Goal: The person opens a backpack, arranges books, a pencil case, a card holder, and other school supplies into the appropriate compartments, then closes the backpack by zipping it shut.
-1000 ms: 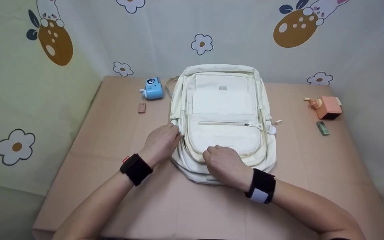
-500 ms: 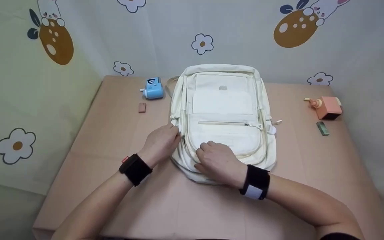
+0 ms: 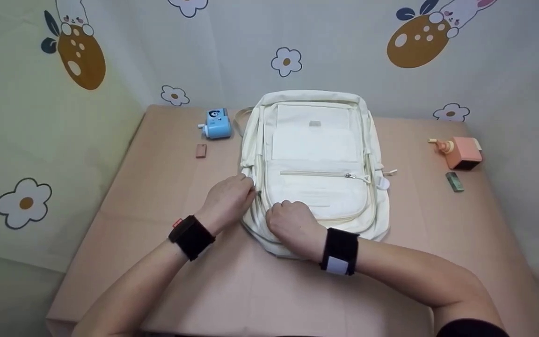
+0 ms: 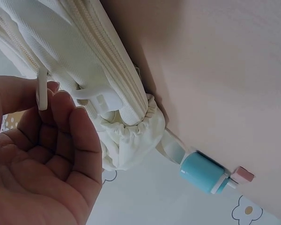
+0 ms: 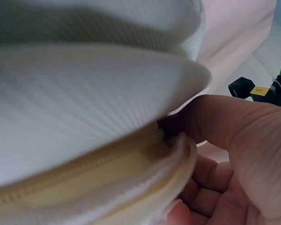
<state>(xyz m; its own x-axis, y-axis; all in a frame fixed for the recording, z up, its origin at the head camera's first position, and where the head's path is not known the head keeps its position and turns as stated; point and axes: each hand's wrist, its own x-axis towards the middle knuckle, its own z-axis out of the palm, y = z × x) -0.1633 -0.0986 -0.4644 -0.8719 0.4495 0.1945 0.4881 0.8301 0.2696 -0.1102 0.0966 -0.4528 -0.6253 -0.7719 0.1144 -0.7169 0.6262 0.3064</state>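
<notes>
A cream-white backpack (image 3: 316,142) lies on the table, its front pocket facing up. My left hand (image 3: 229,199) is at its left side; in the left wrist view thumb and fingertips pinch a pale zipper pull (image 4: 42,89) beside a zipper track. Near the lower left of the front pocket, my right hand (image 3: 295,229) grips the bag's edge. The right wrist view has its thumb and fingers around a fabric edge (image 5: 173,173), by a yellowish zipper track (image 5: 51,180). Part of the right fingers is hidden behind the fabric.
A blue pencil sharpener (image 3: 218,124) and a small pinkish eraser-like block (image 3: 201,150) lie left of the bag. To the right are an orange pencil sharpener (image 3: 464,153) and a green block (image 3: 455,182). A patterned curtain (image 3: 232,56) surrounds the table (image 3: 157,178).
My right hand has moved left along the bag's lower front edge, closer to the left hand. The left hand stays at the bag's left side.
</notes>
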